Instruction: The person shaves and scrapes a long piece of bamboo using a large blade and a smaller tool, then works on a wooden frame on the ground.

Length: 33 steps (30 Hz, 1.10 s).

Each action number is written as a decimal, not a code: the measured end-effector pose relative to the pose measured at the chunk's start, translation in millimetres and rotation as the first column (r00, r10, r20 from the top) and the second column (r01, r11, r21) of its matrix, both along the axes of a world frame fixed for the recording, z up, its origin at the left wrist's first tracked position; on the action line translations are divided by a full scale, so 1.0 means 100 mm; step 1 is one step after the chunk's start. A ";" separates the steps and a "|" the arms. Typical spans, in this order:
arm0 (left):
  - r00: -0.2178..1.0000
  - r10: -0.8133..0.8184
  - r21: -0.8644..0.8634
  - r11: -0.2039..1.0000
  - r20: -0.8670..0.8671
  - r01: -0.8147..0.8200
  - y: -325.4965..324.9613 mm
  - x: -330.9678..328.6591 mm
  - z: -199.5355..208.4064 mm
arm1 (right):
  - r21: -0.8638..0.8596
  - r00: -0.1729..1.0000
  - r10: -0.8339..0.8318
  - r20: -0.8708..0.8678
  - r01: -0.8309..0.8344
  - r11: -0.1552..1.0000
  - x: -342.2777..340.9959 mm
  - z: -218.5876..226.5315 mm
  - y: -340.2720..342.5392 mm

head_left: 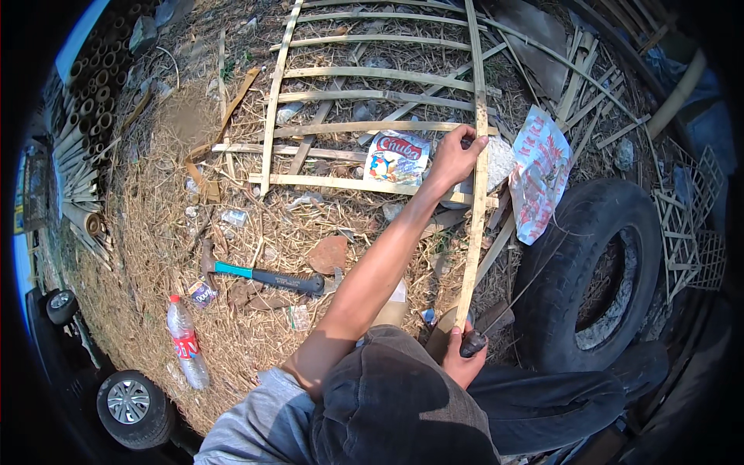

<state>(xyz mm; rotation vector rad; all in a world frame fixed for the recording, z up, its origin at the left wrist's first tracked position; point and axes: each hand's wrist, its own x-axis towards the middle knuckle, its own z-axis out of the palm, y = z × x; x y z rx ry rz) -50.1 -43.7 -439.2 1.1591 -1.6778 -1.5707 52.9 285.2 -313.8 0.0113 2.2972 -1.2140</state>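
Observation:
A lattice of pale bamboo strips lies on the straw-covered ground, with several crosspieces (380, 72) between two long side strips. My left hand (453, 159) is closed on the right-hand long bamboo strip (476, 232), beside the lower crosspieces. That strip runs down toward my body, and its near end meets my right hand (463, 364). In my right hand's closed fingers is a tool with a dark, rounded handle (473, 342); its kind is unclear. A printed wrapper (395, 159) lies at the lattice near my left forearm.
A claw hammer (267, 277) and a plastic bottle (187, 341) lie to the left. At right stands a worn tyre (593, 279), beside a crumpled printed sheet (540, 174). Bamboo poles (97, 85) are stacked at far left, above a vehicle wheel (133, 403).

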 end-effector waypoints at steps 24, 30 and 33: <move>0.996 0.007 0.014 1.000 0.085 -0.008 0.08 0.01 -0.01 | -0.136 0.976 -0.148 -0.159 0.127 0.983 -1.01 0.70 -0.37; 0.994 -0.011 -0.008 1.000 0.104 0.012 0.09 -0.03 0.04 | 0.069 0.941 0.142 -0.307 -0.127 0.990 -0.50 -0.29 -0.75; 0.994 -0.005 -0.063 0.998 0.112 0.012 0.09 -0.01 0.02 | 0.188 0.907 0.215 -0.362 -0.155 0.970 -0.40 -0.46 -0.75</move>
